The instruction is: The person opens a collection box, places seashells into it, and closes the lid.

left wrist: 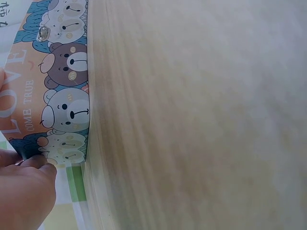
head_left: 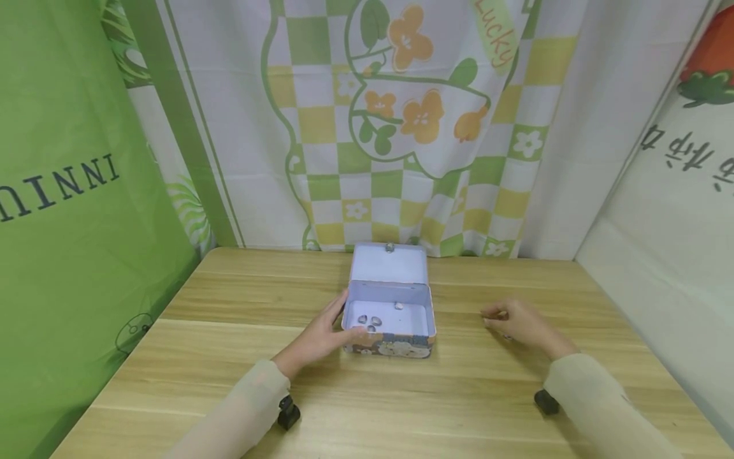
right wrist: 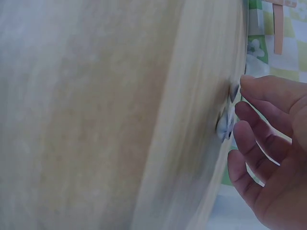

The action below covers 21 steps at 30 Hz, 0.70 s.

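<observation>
An open tin box (head_left: 388,349) with cartoon bears on its front stands on the table. Its lid (head_left: 390,264) leans back. My left hand (head_left: 320,335) grips the box's left side, thumb over the front left corner and fingers along the side. Inside lie several small shiny pieces (head_left: 376,321), too small to name. To the right of the box, my right hand (head_left: 524,326) is low over the table, thumb and index finger close together. A small shiny piece (right wrist: 234,92) is right at these fingertips; whether they pinch it is unclear. A second such piece (right wrist: 223,128) lies beside it.
The wooden table (head_left: 229,357) reaches back to a hanging checked curtain (head_left: 401,191). A green cloth (head_left: 69,255) hangs at the left and a white one (head_left: 659,242) at the right. A thin dark cable (head_left: 129,331) hangs beyond the table's left edge.
</observation>
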### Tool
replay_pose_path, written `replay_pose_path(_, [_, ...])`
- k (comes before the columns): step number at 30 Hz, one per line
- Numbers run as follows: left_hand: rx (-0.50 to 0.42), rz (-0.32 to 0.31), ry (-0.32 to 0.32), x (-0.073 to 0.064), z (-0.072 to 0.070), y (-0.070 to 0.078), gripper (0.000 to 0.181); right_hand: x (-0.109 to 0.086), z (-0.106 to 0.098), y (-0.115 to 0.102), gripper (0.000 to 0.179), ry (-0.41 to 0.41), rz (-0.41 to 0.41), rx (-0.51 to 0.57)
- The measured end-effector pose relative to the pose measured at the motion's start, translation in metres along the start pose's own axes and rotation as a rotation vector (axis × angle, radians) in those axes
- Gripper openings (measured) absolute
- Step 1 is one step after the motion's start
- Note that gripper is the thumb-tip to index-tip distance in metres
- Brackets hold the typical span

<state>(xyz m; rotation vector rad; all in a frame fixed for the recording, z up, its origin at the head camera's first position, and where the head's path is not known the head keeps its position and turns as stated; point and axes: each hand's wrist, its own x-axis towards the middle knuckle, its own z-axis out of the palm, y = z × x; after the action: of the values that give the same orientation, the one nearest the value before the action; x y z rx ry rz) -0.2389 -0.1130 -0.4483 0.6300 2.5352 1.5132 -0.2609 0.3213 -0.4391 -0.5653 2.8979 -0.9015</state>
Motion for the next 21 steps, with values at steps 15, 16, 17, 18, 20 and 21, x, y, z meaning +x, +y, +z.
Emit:
replay_pose_path(15, [0.002, 0.017, 0.005, 0.0004, 0.0001, 0.0008, 0.099, -0.0019, -0.0013, 0.0016, 0.028, -0.033, 0.023, -0.015])
replay_pose_path(16, [0.004, 0.017, 0.005, 0.0004, 0.0002, 0.0009, 0.099, -0.0020, -0.0014, 0.0015, 0.028, -0.033, 0.023, -0.014])
replay_pose_path(17, [0.004, 0.018, 0.007, 0.0001, 0.0002, 0.0012, 0.099, -0.0020, -0.0011, 0.0013, 0.027, -0.032, 0.022, -0.015])
replay_pose_path(18, [0.007, 0.012, 0.005, -0.0001, 0.0002, 0.0013, 0.099, -0.0020, -0.0009, 0.0013, 0.027, -0.031, 0.026, -0.013])
replay_pose_path(20, [0.011, 0.010, 0.007, -0.0004, 0.0002, 0.0013, 0.099, -0.0018, -0.0008, 0.0016, 0.027, -0.029, 0.032, -0.014])
replay_pose_path(21, [0.012, 0.008, 0.007, -0.0005, 0.0002, 0.0014, 0.100, -0.0018, -0.0010, 0.0016, 0.027, -0.031, 0.035, -0.013])
